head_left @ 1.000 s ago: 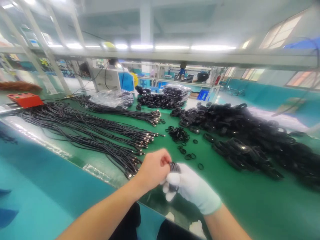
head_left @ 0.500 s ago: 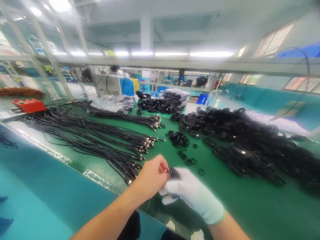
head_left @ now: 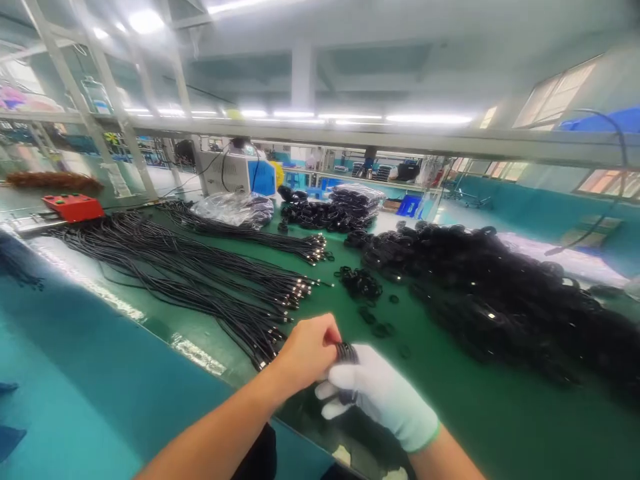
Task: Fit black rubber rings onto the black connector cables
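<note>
Low over the table's near edge, my bare left hand (head_left: 313,347) is closed, its fingertips pinched against the left side of a ribbed stack of black loops (head_left: 346,353). My right hand (head_left: 383,390), in a white glove with a green cuff, holds these loops, its fingers curled round them. Whether they are separate rings or turns of one cable, I cannot tell. Beyond my hands, small black rings (head_left: 360,283) lie in a heap, with a few loose ones nearby. Left of them stretch bundles of straight black cables (head_left: 200,267) with shiny metal plugs.
A large pile of coiled black cables (head_left: 490,293) covers the right of the green table (head_left: 450,413). Farther back are another coil pile (head_left: 320,213), clear plastic bags (head_left: 235,208) and a grey-and-blue machine (head_left: 240,175). A red box with buttons (head_left: 75,207) sits at left.
The view has tilted and shifted slightly, so the scene sits a little lower and farther right. My hands stay together at the black loops, with only small finger movement.
</note>
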Motion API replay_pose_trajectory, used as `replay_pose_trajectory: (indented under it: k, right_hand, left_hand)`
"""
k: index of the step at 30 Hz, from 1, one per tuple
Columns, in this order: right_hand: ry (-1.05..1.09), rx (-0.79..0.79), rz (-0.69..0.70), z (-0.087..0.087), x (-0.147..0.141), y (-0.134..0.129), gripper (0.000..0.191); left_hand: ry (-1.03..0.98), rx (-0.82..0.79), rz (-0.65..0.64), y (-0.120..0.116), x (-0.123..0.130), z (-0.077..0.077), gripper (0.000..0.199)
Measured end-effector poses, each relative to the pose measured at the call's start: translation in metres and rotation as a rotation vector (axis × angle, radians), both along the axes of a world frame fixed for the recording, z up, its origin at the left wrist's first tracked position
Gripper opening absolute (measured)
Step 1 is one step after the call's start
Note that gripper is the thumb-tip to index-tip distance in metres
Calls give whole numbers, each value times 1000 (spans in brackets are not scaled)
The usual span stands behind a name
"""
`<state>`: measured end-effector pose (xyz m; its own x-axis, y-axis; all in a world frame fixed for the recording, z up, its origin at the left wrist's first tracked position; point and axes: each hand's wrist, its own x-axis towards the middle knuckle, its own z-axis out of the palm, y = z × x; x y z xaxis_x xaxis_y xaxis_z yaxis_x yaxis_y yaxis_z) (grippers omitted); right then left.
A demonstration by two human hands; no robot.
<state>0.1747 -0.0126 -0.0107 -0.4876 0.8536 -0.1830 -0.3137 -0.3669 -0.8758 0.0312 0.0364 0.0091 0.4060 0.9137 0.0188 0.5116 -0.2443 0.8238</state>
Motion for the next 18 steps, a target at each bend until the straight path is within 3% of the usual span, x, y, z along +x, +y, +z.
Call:
replay_pose_trajectory:
  k: [4,7,9,12,18]
  right_hand:
    - [128,-62,-62,-14,3,10,27]
    - [207,-55,-101,-23,7,17,23]
    - [226,-28,-113,-26,8,19,21]
    - [240,-14,-116,-25,7,18,20]
    - [266,9,-131,-20,6,16,21]
  left_hand:
    - [2,56,-8,-1,-7,0,18]
    - [48,159,-124,-12,-11,-4,13]
    - [89,238,-195,-22,-10,-9,11]
    - [131,356,-191,-29,-6,-16,11]
    - [131,299,-277,-22,-5,-12,13]
